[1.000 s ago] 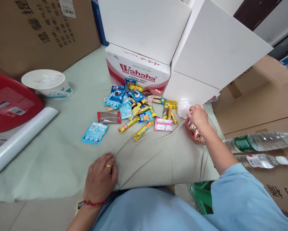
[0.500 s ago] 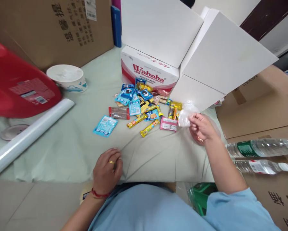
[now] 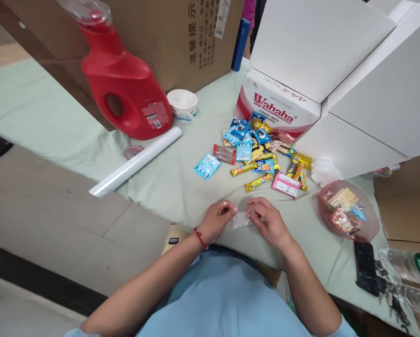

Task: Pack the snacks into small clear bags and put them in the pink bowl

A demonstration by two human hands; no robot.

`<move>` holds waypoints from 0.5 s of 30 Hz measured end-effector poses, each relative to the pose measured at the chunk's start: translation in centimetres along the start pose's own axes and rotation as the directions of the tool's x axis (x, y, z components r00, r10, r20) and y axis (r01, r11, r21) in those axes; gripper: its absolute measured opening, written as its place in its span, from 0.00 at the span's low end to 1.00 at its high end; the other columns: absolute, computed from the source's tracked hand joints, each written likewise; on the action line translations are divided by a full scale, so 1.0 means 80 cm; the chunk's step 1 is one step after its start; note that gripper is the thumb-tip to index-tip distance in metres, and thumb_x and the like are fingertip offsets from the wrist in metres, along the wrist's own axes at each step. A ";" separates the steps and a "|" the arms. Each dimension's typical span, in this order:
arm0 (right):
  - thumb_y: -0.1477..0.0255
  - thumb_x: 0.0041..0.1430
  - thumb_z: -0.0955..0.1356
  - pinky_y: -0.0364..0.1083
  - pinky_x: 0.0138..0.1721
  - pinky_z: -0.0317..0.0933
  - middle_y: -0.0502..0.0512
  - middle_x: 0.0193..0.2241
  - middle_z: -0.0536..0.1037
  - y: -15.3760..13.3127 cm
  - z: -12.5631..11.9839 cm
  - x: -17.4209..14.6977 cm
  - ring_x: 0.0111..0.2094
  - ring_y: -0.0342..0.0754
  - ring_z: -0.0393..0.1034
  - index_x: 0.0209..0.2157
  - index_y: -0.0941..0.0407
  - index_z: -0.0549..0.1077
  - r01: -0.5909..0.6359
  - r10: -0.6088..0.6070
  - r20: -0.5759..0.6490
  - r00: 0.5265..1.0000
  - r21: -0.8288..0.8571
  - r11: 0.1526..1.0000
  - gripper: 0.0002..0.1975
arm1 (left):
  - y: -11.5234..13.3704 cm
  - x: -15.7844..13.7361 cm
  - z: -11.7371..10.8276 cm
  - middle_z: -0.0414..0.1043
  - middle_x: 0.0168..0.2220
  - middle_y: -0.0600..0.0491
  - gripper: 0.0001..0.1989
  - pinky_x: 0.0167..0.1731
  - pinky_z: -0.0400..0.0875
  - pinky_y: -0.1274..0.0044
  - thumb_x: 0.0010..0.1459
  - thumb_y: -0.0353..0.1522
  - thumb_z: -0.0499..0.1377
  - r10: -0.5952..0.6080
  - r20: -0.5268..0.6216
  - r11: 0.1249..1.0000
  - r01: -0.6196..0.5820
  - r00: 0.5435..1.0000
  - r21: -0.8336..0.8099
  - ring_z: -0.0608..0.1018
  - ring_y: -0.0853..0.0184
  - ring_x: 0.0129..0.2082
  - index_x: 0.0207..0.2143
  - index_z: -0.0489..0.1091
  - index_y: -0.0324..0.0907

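Left hand (image 3: 214,222) pinches one edge of a small translucent plastic piece (image 3: 241,220) between thumb and fingertips; right hand (image 3: 270,223) grips the opposite edge likewise. Plastic is located at the front edge of the cloth-covered table (image 3: 185,199), near the torso. Wrapped snacks (image 3: 244,151) lie beyond both hands; a pink bowl (image 3: 372,221) containing packets stands at right.

before you, a piece of plastic (image 3: 241,221) is between your left grip (image 3: 217,220) and right grip (image 3: 270,223). beyond it, on the tabletop (image 3: 181,187), snacks (image 3: 254,154) lie in front of a carton (image 3: 280,108). to your right, a bowl (image 3: 371,225) holds packets (image 3: 345,216), a phone (image 3: 365,267) just before it. to your left lies a roll (image 3: 136,163), a jug (image 3: 134,114) and tub (image 3: 184,112) behind it, a box (image 3: 174,51) behind both.
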State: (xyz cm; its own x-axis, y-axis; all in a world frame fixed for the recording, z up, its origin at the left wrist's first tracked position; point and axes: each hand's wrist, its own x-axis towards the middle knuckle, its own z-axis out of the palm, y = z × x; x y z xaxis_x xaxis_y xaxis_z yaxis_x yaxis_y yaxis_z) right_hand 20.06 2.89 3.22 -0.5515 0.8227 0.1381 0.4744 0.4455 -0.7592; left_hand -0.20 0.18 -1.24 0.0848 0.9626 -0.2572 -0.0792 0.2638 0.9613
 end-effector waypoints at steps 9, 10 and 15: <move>0.75 0.67 0.68 0.50 0.41 0.67 0.58 0.46 0.76 -0.010 0.010 -0.009 0.41 0.50 0.69 0.40 0.51 0.79 0.108 -0.152 -0.193 0.969 -0.222 0.969 0.07 | -0.008 -0.009 -0.005 0.70 0.27 0.56 0.17 0.30 0.63 0.77 0.52 0.46 0.66 0.041 -0.027 0.999 -0.041 0.999 -0.032 0.69 0.70 0.28 0.30 0.73 0.41; 0.75 0.67 0.68 0.50 0.40 0.67 0.58 0.47 0.76 -0.013 0.008 -0.012 0.39 0.50 0.68 0.40 0.51 0.79 0.112 -0.164 -0.214 0.963 -0.236 0.965 0.07 | -0.008 -0.007 -0.007 0.69 0.25 0.57 0.17 0.29 0.63 0.78 0.52 0.47 0.67 0.015 -0.059 0.996 -0.020 0.998 -0.087 0.67 0.71 0.26 0.30 0.72 0.41; 0.78 0.65 0.69 0.51 0.39 0.66 0.57 0.47 0.76 -0.014 0.003 -0.039 0.37 0.49 0.66 0.41 0.50 0.79 0.137 -0.205 -0.241 0.949 -0.273 0.952 0.09 | -0.002 -0.005 -0.022 0.70 0.28 0.58 0.22 0.29 0.69 0.80 0.45 0.47 0.73 -0.121 -0.176 0.899 0.032 0.977 -0.437 0.71 0.73 0.29 0.31 0.70 0.42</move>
State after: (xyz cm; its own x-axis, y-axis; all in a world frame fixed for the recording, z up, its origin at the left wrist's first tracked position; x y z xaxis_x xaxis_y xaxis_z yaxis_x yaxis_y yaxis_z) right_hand 21.09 -0.30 3.51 -0.4555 0.7740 0.4399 0.5636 0.6332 -0.5305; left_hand -1.95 -0.16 -1.42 -0.0823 0.9193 -0.3848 -0.5028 0.2951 0.8125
